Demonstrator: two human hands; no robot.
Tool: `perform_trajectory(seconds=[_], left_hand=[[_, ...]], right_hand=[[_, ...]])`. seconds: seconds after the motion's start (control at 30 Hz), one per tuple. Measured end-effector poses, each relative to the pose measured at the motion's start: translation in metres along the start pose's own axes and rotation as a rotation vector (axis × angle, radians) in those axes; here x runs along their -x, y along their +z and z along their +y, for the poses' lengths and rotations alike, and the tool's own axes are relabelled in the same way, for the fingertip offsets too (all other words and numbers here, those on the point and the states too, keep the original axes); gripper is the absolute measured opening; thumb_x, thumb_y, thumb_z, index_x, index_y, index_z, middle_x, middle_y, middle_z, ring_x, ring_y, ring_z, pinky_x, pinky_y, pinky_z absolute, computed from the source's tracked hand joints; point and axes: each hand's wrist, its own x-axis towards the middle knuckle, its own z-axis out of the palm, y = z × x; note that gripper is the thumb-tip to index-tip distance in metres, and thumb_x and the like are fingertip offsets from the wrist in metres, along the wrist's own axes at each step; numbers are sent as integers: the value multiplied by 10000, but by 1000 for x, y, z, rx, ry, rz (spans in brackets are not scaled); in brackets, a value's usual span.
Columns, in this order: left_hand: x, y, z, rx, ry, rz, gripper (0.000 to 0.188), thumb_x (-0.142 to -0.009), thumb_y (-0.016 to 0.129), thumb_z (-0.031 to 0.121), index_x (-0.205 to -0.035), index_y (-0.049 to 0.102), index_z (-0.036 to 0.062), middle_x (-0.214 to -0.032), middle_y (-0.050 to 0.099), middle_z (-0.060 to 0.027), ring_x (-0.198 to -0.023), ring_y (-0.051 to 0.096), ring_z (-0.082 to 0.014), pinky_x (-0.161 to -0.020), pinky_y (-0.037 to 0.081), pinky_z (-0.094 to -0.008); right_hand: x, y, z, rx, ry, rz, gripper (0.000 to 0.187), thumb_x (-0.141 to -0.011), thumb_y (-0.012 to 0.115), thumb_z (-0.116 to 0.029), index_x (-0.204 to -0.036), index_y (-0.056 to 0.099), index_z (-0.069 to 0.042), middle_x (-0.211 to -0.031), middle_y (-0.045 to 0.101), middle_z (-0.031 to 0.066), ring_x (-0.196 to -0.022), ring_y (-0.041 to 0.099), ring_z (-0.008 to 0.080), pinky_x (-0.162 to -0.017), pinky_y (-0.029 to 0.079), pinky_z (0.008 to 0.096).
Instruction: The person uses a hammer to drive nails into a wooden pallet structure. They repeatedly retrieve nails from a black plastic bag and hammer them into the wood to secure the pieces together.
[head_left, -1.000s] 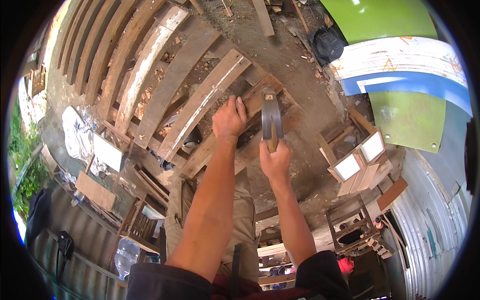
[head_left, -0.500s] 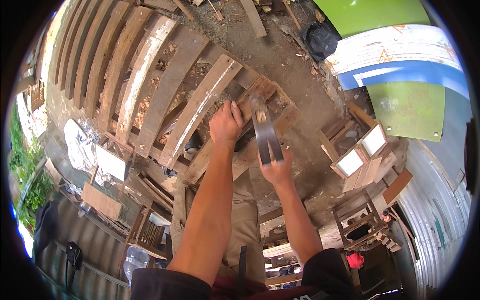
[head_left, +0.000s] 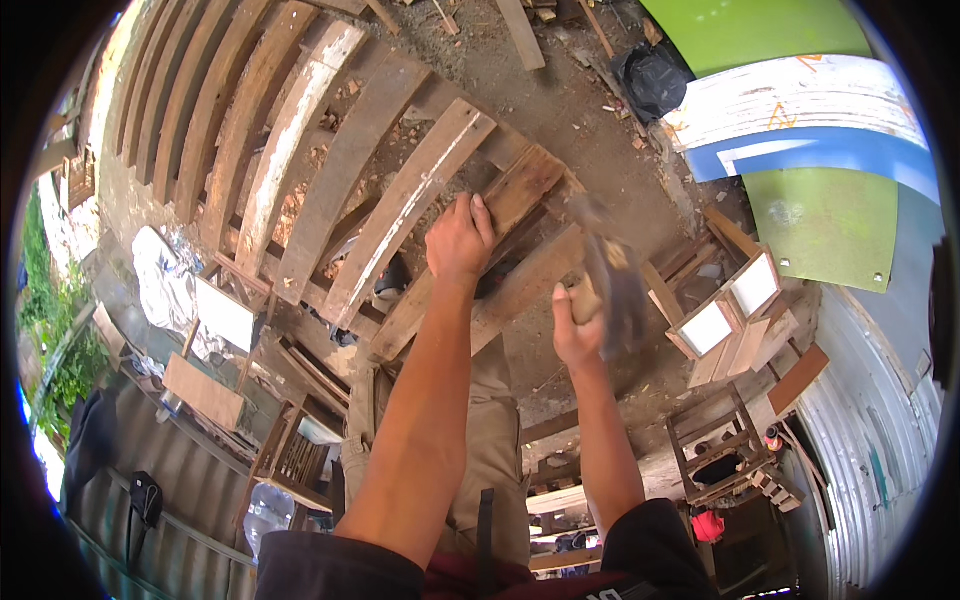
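My left hand [head_left: 460,238] is closed over a brown wooden plank [head_left: 524,192] at the near end of a slatted wooden frame, with the thumb along its top. To its right, my right hand [head_left: 577,330] grips the light wooden handle of a claw hammer [head_left: 618,288]. The hammer's dark metal head is raised above the plank's right side and smeared by motion. Another board [head_left: 532,283] runs alongside the held plank. The neighbouring slat [head_left: 412,210] carries a streak of white paint. A nail, if there is one, cannot be made out.
More slats [head_left: 235,130] of the frame stretch away to the far left. On the right stand a small wooden frame with white panels [head_left: 704,328] and green sheets [head_left: 825,222]. A black plastic bag [head_left: 650,82] lies at the far right, and wood scraps litter the ground.
My right hand has swung the hammer right and away from the plank's far end, turning its head. My left hand stays on the plank. The view has shifted slightly.
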Motion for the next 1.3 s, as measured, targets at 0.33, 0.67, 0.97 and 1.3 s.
perform_trajectory(seconds=[0.33,0.67,0.97,1.3], left_hand=[[5,-3,4,19,7,27,311,-1051,468,334,-1008,629,72,-912,714,-167,-826,696,-386,-710,558,-505],[4,0,1,15,32,36,297,-1048,468,319,-993,612,65,-892,711,-169,-801,696,-389,-693,563,-504],[0,-2,-1,38,11,9,293,-1047,465,325,-1028,618,76,-892,705,-179,-826,686,-407,-712,547,-520],[2,-4,7,62,28,23,274,-1034,491,312,-952,592,70,-877,708,-163,-786,695,-383,-689,561,-495]], right_hand=[[-4,28,27,6,-42,36,168,-948,682,-142,-913,589,-7,-792,607,94,-697,585,179,-649,479,337],[-17,-6,-24,-258,-301,-57,158,-918,637,-90,-801,575,-3,-666,575,103,-547,562,196,-518,486,343],[-1,0,-23,-283,-166,-37,237,-959,636,-72,-761,506,-62,-595,521,33,-506,471,110,-501,411,307],[-27,19,-14,11,233,-110,223,-959,628,-144,-763,609,-37,-629,575,91,-512,559,240,-523,461,370]])
